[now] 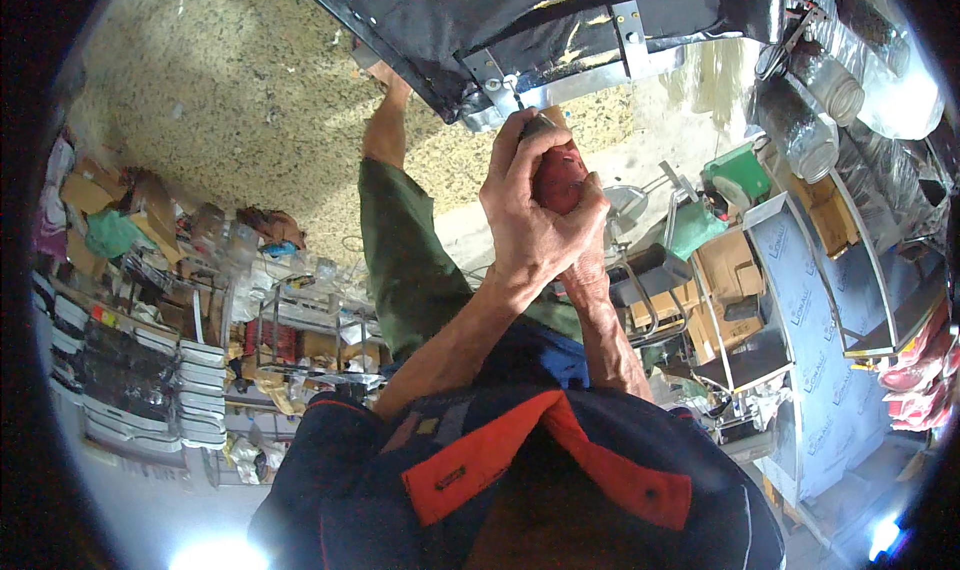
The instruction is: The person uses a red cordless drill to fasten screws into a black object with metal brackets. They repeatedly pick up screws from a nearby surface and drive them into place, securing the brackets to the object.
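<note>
Two hands, left (520,220) and right (588,260), clasp a red power tool (560,182), likely weighty, rigid, best gripped around the middle.

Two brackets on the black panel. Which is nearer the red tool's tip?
The left bracket, by the black panel's lower corner: the red tool has its tip close by. The right bracket sits farther along.
</note>
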Tool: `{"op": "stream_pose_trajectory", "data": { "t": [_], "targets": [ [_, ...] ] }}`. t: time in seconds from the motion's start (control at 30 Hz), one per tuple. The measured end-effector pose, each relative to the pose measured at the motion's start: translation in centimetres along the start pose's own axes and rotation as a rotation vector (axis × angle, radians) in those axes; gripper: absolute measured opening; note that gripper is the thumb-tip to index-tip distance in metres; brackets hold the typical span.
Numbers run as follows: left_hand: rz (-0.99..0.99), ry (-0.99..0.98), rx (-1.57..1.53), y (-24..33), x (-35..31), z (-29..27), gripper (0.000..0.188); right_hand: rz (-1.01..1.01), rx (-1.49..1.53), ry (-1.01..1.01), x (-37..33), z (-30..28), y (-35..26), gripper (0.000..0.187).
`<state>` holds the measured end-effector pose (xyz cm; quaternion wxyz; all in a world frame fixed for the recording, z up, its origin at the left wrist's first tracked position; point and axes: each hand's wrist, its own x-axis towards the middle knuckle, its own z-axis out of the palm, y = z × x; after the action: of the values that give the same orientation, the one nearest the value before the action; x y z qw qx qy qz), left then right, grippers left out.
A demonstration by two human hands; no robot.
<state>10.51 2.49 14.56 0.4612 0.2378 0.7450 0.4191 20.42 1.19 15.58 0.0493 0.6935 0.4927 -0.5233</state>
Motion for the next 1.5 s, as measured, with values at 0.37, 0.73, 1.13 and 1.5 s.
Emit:
{"op": "stream_pose_trajectory", "data": {
  "t": [0.37, 0.73, 1.13, 1.5],
  "targets": [
    [0.014, 0.093, -0.029, -1.3, 0.4, 0.9, 0.044, -0.111, -0.094, -0.019, 1.8, -0.8, 0.0, 0.041],
    [0.039, 0.11, -0.005, -1.7, 0.8, 1.2, 0.046, -0.153, -0.145, -0.049, 2.5, -1.2, 0.1, 0.038],
    [0.028, 0.133, -0.037, -2.4, 1.2, 1.5, 0.048, -0.165, -0.21, -0.1, 3.7, -1.3, 1.1, 0.036],
    [0.03, 0.116, 0.037, -1.3, 1.4, 2.3, 0.05, 0.112, 0.166, -0.286, 2.8, -0.8, 4.3, 0.057]
  ]
}}
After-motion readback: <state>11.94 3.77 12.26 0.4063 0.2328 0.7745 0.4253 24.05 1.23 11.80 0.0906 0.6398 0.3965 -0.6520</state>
